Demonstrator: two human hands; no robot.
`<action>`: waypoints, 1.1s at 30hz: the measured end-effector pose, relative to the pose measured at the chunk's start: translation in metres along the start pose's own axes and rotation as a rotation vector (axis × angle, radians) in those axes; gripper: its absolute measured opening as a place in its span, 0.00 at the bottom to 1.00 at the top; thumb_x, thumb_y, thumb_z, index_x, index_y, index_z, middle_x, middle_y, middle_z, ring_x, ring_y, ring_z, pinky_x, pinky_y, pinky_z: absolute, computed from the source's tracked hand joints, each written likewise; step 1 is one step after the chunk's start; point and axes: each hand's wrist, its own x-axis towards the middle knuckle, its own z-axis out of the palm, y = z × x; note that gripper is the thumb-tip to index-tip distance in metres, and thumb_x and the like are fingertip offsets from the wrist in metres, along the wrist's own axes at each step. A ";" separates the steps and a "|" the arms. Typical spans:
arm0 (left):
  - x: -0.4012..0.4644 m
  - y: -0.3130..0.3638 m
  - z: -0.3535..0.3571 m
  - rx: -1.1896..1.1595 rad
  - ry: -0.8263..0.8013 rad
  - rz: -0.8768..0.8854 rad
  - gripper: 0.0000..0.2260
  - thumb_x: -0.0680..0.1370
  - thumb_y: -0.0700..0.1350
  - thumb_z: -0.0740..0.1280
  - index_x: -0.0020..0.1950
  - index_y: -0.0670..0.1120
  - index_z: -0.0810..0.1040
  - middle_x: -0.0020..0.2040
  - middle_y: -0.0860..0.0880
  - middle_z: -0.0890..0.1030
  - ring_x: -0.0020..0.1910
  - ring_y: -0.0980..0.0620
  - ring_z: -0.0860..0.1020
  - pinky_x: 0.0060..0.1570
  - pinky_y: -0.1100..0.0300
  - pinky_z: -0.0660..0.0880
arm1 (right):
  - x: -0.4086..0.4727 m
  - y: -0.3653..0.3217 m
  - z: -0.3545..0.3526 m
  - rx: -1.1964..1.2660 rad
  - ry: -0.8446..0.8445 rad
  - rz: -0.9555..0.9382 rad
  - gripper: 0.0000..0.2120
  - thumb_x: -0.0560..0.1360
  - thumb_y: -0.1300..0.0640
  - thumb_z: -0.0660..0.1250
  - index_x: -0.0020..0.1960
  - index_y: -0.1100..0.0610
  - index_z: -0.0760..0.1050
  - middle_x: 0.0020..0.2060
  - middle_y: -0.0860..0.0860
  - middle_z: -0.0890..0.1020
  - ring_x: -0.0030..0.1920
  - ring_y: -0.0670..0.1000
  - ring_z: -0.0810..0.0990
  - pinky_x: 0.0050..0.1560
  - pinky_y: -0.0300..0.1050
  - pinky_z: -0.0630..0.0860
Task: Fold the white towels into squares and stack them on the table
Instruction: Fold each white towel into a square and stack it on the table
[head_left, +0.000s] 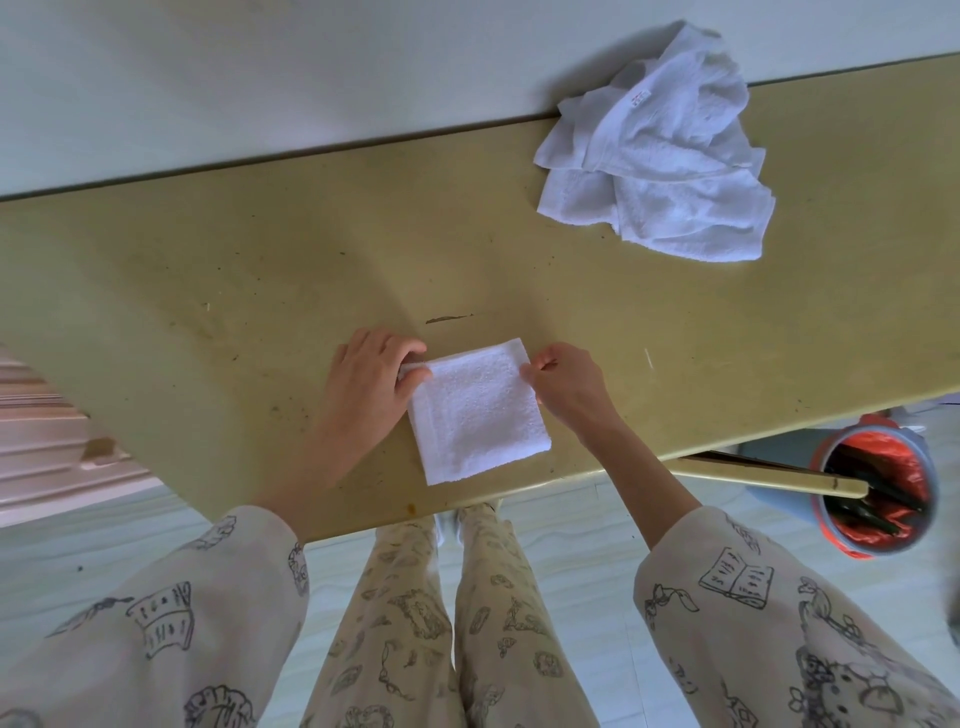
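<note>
A white towel (478, 410) folded into a small square lies flat on the yellowish table (260, 270), close to the near edge. My left hand (371, 376) pinches its far left corner. My right hand (563, 387) pinches its far right edge between thumb and fingers. A heap of crumpled white towels (660, 156) sits at the table's far right, against the wall, well away from both hands.
A white wall (260, 67) runs along the table's far edge. Below the table on the right stands a grey bin (878, 493) with a red liner, and a yellowish bar (769, 475) reaches to its rim. My legs stand against the near edge.
</note>
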 end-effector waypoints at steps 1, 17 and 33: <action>-0.001 0.005 -0.002 0.045 0.038 0.025 0.10 0.75 0.44 0.66 0.54 0.42 0.77 0.48 0.44 0.78 0.50 0.43 0.75 0.50 0.51 0.71 | 0.000 0.000 0.000 0.006 -0.002 -0.002 0.04 0.75 0.58 0.62 0.44 0.57 0.73 0.33 0.49 0.75 0.41 0.51 0.75 0.37 0.41 0.69; -0.017 0.041 0.056 0.235 -0.173 0.418 0.21 0.81 0.48 0.47 0.74 0.48 0.59 0.75 0.45 0.58 0.75 0.44 0.55 0.71 0.44 0.51 | -0.029 0.036 -0.010 0.145 -0.160 0.109 0.13 0.75 0.56 0.64 0.48 0.67 0.77 0.34 0.49 0.78 0.27 0.46 0.71 0.29 0.35 0.66; -0.020 0.042 0.065 0.317 -0.112 0.394 0.26 0.79 0.60 0.48 0.75 0.52 0.56 0.76 0.47 0.55 0.75 0.47 0.51 0.72 0.44 0.49 | -0.037 0.046 -0.005 0.174 -0.108 0.182 0.16 0.71 0.59 0.67 0.47 0.73 0.76 0.33 0.57 0.74 0.29 0.49 0.68 0.30 0.39 0.64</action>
